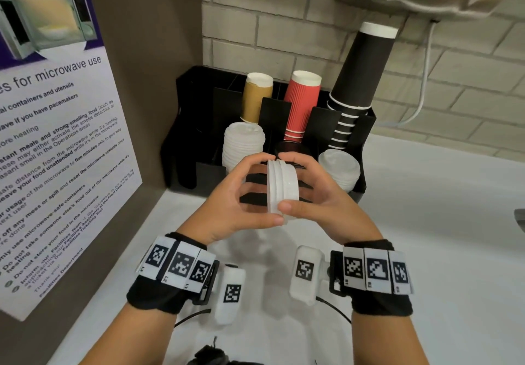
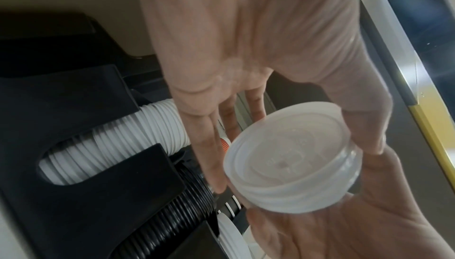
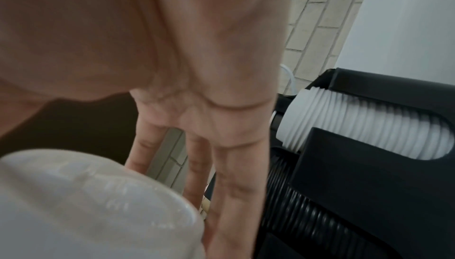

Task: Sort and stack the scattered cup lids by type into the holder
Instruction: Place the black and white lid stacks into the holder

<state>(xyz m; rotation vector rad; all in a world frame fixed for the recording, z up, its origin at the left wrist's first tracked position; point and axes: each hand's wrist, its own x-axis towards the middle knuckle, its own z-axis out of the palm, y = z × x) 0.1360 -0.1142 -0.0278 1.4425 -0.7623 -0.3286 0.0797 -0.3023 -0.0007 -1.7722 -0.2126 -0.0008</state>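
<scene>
Both hands, left hand (image 1: pixel 241 194) and right hand (image 1: pixel 321 197), squeeze clear lids (image 1: pixel 282 188) together, lining them up for the holder (image 1: pixel 366 126) just past the fingers

Only real readable text is on the microwave poster (image 1: pixel 56 143) stuck to the brown panel on the left. The heading reads "...for microwave use", cut off at the left edge. Below it I can make out bits like "containers and utensils", "if you have pacemakers", "meals and strong-smelling food", "five minutes", "microwave-safe containers", "Do not store your food in the microwave" and "Facilities Department" at the bottom. The wrist bands (image 1: pixel 177 265) carry black-and-white square code markers with tiny digits I can't read. Nothing legible in either wrist view.
</scene>
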